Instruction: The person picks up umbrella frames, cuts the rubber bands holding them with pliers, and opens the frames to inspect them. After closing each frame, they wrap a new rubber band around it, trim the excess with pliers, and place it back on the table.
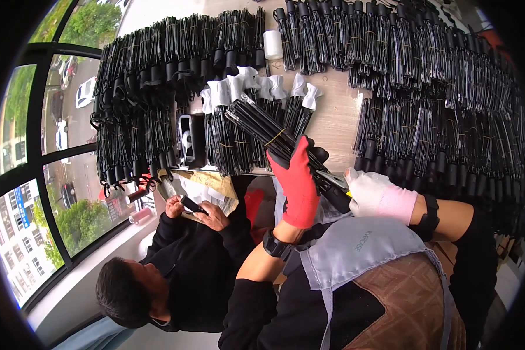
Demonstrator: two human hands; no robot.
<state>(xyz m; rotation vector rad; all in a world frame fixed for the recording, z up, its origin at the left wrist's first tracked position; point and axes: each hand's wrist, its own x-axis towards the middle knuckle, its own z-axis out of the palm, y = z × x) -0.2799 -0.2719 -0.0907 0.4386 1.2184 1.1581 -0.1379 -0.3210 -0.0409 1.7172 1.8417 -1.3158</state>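
My left hand, in a red and black glove, is closed around a folded black umbrella frame. A thin yellowish band circles its ribs, and it slants from upper left toward my chest. My right hand, in a white and pink glove, is closed beside the frame's lower end on a silver-bladed tool with a bit of yellow. Its fingers partly hide the tool, so its exact kind is unclear. Just beyond the held frame lie several umbrella frames with white-wrapped ends.
Rows of black umbrella frames cover the table's far left, with more stacked at right. A white roll stands between them. A black and grey device sits left. Beside me, a co-worker's hands hold a small black piece near windows.
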